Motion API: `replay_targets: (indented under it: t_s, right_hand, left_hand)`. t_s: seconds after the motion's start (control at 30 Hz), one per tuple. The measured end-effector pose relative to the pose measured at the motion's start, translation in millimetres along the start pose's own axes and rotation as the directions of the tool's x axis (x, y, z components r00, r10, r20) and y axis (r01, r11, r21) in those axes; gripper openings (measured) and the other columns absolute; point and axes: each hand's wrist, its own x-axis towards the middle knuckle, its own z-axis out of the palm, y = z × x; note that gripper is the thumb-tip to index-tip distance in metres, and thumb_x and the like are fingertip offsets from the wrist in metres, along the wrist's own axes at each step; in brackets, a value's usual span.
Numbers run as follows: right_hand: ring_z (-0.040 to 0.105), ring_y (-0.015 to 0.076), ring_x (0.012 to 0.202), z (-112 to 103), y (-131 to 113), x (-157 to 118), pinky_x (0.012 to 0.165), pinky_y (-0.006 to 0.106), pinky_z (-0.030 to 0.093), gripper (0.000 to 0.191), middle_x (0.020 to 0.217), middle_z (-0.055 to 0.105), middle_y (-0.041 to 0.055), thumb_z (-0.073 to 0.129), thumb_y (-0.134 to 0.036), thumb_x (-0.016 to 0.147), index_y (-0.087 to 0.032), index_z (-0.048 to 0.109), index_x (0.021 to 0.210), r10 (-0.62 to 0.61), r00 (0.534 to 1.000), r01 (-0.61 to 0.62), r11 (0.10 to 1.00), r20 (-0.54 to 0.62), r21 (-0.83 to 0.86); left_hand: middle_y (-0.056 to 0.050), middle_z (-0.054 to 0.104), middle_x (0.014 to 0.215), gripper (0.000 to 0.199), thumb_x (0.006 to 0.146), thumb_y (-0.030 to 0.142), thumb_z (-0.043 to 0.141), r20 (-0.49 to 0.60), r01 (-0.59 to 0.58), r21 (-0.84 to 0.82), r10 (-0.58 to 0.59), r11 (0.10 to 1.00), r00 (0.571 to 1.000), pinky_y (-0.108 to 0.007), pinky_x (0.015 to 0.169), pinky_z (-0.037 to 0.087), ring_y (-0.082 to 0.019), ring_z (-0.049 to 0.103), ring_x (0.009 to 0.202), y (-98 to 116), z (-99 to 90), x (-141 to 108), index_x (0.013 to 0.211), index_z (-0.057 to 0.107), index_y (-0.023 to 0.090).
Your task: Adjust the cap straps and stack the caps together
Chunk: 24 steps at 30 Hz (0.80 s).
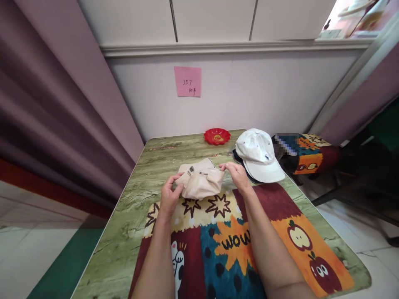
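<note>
A: Two bare forearms come first, the left forearm (158,257) and the right forearm (271,245), slanting inward from the bottom edge over one patterned mat (280,199).

B: How many caps do you count?

A: Three I can make out. One beige cap (202,187) is between the hands, above the mat's far edge. To its right, one white cap (257,151) sits on top of a dark cap (238,158). Only the dark one's edge shows, so I can't tell if more lie beneath.

B: And the rest?

A: One red dish (217,137) near the back of the wood-patterned table (124,224), and one pink note (188,82) on the wall behind, handwritten "357" with smaller writing under it.

B: How are the hands set?

A: The left hand (170,194) grips the beige cap's left side, thumb toward us and fingers curled beyond it. The right hand (237,174) is raised slightly higher, wrist bent inward, pinching the right edge between thumb and forefinger.

B: Is the cap touching the mat?

A: Can't tell; its lower side hides that.
</note>
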Motion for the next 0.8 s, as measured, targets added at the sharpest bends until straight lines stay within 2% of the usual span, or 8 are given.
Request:
replay_targets:
  t_s: [0.1, 0.23, 0.3, 0.4, 0.47, 0.57, 0.67, 0.8]
  right_hand:
    - [0.068, 0.0238, 0.091, 5.0, -20.4, -2.8, 0.086, 0.035, 0.047, 0.034, 0.092, 0.075, 0.0053, 0.052, -0.048, 0.091, -0.021, 0.070, 0.083, -0.049, 0.996, 0.038, 0.991, -0.077, -0.132]
    - [0.065, 0.0240, 0.105, 20.7, -42.9, -7.2, 0.094, 0.035, 0.046, 0.024, 0.108, 0.073, 0.0069, 0.059, -0.040, 0.091, -0.021, 0.070, 0.101, -0.243, 0.964, 0.208, 0.943, -0.109, -0.260]
    - [0.064, 0.0232, 0.110, 30.5, -47.9, -9.5, 0.098, 0.034, 0.045, 0.023, 0.114, 0.072, 0.0080, 0.058, -0.035, 0.092, -0.021, 0.069, 0.107, -0.312, 0.947, 0.281, 0.917, -0.071, -0.285]
    - [0.062, 0.0229, 0.115, 43.8, -48.1, -12.9, 0.101, 0.034, 0.043, 0.026, 0.120, 0.070, 0.0083, 0.058, -0.032, 0.094, -0.021, 0.067, 0.115, -0.336, 0.942, 0.321, 0.877, 0.022, -0.358]
    - [0.061, 0.0237, 0.115, 49.7, -45.7, -14.6, 0.102, 0.036, 0.042, 0.029, 0.123, 0.069, 0.0086, 0.058, -0.034, 0.094, -0.021, 0.065, 0.119, -0.292, 0.952, 0.302, 0.844, 0.091, -0.444]
    - [0.063, 0.0251, 0.109, 53.3, -42.0, -16.0, 0.098, 0.037, 0.042, 0.030, 0.115, 0.071, 0.0095, 0.059, -0.038, 0.095, -0.021, 0.066, 0.118, -0.153, 0.979, 0.205, 0.781, 0.137, -0.589]
    - [0.064, 0.0260, 0.102, 51.7, -40.5, -16.0, 0.091, 0.037, 0.043, 0.027, 0.105, 0.072, 0.0098, 0.060, -0.041, 0.093, -0.022, 0.069, 0.110, -0.006, 0.994, 0.078, 0.712, 0.105, -0.697]
    - [0.063, 0.0287, 0.102, 45.5, -39.2, -14.9, 0.083, 0.037, 0.044, 0.027, 0.112, 0.068, 0.0151, 0.061, -0.040, 0.091, -0.020, 0.072, 0.105, 0.082, 0.995, -0.017, 0.669, 0.051, -0.743]
  left_hand:
    - [-0.011, 0.069, 0.119, 0.030, 0.083, 0.033, 0.065, -0.087, -0.028, 0.042, 0.032, 0.999, 0.996, -0.038, 0.099, 0.046, -0.025, 0.062, 0.114, 11.4, -1.8, 3.4, 0.109, 0.065, 0.018]
    - [-0.008, 0.070, 0.100, 0.021, 0.085, 0.035, 0.063, -0.214, -0.037, 0.199, 0.080, 0.979, 0.974, -0.035, 0.089, 0.050, -0.022, 0.065, 0.096, 36.9, 1.5, 15.6, 0.096, 0.066, 0.017]
    - [-0.008, 0.070, 0.095, 0.019, 0.084, 0.035, 0.061, -0.196, -0.033, 0.287, 0.092, 0.957, 0.976, -0.035, 0.085, 0.051, -0.022, 0.066, 0.091, 47.2, 7.3, 21.1, 0.093, 0.065, 0.018]
    - [-0.011, 0.072, 0.102, 0.026, 0.082, 0.035, 0.063, -0.057, -0.041, 0.498, 0.079, 0.866, 0.995, -0.040, 0.088, 0.050, -0.027, 0.067, 0.096, 52.0, 20.4, 22.5, 0.101, 0.065, 0.018]
    - [-0.013, 0.072, 0.109, 0.033, 0.082, 0.034, 0.064, 0.017, -0.054, 0.643, 0.056, 0.764, 0.998, -0.046, 0.095, 0.046, -0.031, 0.065, 0.104, 49.5, 28.9, 19.8, 0.110, 0.064, 0.017]
    - [-0.013, 0.073, 0.110, 0.038, 0.082, 0.029, 0.062, 0.038, -0.042, 0.740, 0.020, 0.671, 0.999, -0.049, 0.100, 0.041, -0.033, 0.063, 0.108, 44.3, 35.3, 16.3, 0.118, 0.064, 0.017]
    - [-0.011, 0.075, 0.104, 0.032, 0.081, 0.025, 0.060, 0.071, -0.040, 0.729, -0.017, 0.683, 0.997, -0.044, 0.096, 0.043, -0.030, 0.064, 0.104, 43.3, 32.2, 17.4, 0.111, 0.069, 0.019]
    - [-0.006, 0.074, 0.091, 0.016, 0.078, 0.024, 0.057, 0.112, -0.060, 0.634, -0.015, 0.771, 0.994, -0.038, 0.085, 0.044, -0.027, 0.063, 0.093, 47.6, 22.2, 21.0, 0.086, 0.071, 0.023]
